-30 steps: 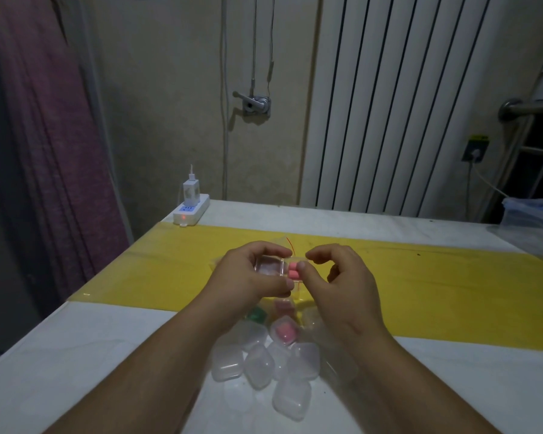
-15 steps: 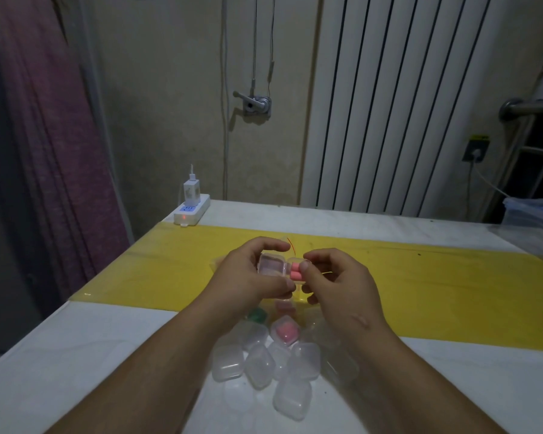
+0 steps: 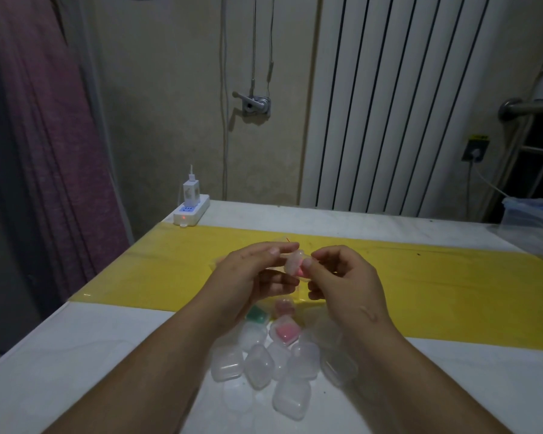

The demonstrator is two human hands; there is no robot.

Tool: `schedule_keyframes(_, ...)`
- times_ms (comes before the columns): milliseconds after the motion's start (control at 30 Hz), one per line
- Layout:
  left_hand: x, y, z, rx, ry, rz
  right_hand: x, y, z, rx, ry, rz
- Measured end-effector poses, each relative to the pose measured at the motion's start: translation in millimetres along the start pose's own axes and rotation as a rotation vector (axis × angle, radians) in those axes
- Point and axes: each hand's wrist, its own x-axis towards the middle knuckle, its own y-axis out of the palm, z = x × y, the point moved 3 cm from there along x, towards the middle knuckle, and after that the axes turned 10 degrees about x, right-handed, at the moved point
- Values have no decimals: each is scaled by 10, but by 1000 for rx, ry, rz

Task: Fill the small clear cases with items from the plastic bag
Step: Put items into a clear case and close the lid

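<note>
Tilted now, the case [image 3: 292, 265] has turned on edge between both hands since a moment ago, when its clear top faced up. Left hand [image 3: 251, 274] pinches it with thumb and fingers; right hand [image 3: 342, 277] pinches its near side, a pink item [image 3: 300, 272] showing at the fingertips. Looks like loading or snapping shut this one; next it likely needs pressing closed and setting down. Below the hands on the table [image 3: 76, 355], a heap of cases [image 3: 261, 364]: one holds pink [image 3: 285, 332], one green [image 3: 256, 314], most look empty. The bag itself I can't pick out.
</note>
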Motion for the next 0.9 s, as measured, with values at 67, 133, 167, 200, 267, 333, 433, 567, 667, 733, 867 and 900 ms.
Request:
schedule_keyframes(67, 16, -9, 28, 104, 24, -41, -9, 21, -2, 74, 46, 24)
schedule_keyframes(133, 24, -18, 43, 204, 55, -87, -16, 46, -9, 167, 109, 41)
schedule_keyframes(167, 21, -21, 41, 226, 64, -100, -23, 58, -9, 182, 124, 50)
schedule_keyframes(200, 19, -23, 40, 231, 68, -103, -25, 64, -11, 153, 112, 63)
schedule_keyframes(267, 22, -27, 30, 246, 69, -103, -13, 52, -18, -36, 34, 71)
schedule_keyframes(333, 38, -66, 11, 282, 74, -165, 21, 8, -23, -165, -4, 19)
schedule_keyframes(433, 58, -180, -18, 245, 54, -317, 55, -40, -26, -221, -27, 0)
schedule_keyframes(567, 99, -335, 24, 296, 38, -466, 18, 24, -74, -454, 12, 77)
schedule_keyframes(667, 108, -405, 18, 332, 33, -546, 5, 51, -73, -613, 1, 85)
schedule_keyframes(733, 104, -423, 19, 373, 13, -562, 3, 83, -76, -699, 10, 104)
schedule_keyframes(867, 85, -438, 22, 358, -5, -590, 39, 143, -49, -737, 71, 133)
schedule_keyframes(900, 78, -443, 18, 351, -14, -603, 39, 160, -44, -740, 82, 153)
